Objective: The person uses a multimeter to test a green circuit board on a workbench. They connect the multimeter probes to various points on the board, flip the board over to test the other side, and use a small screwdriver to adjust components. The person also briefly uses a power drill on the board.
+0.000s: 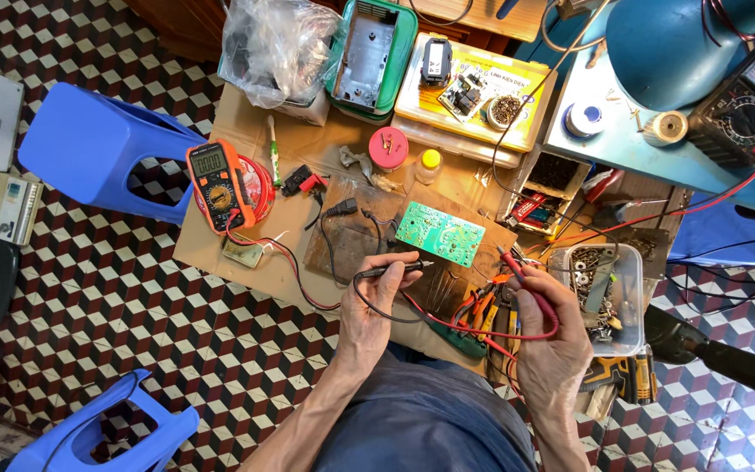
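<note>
Cluttered low workbench over a checkered tile floor, topped with cardboard sheet. Left hand pinches the black probe between thumb and fingers, tip pointing right, just short of the green circuit board lying flat mid-bench. Right hand closed around the red probe, tip angled up-left, near the board's right edge, not touching it. Hands well apart, one on each side of the board. Red and black leads loop back left to the orange multimeter, which leans on a red round tin. Clear plastic tub of screws and hardware just right of the right hand. Yellow tray with small parts and a green open case at the far edge. Analog meter on the blue shelf top right. Blue plastic stools left of the bench. Pliers with orange handles between the hands.
</note>
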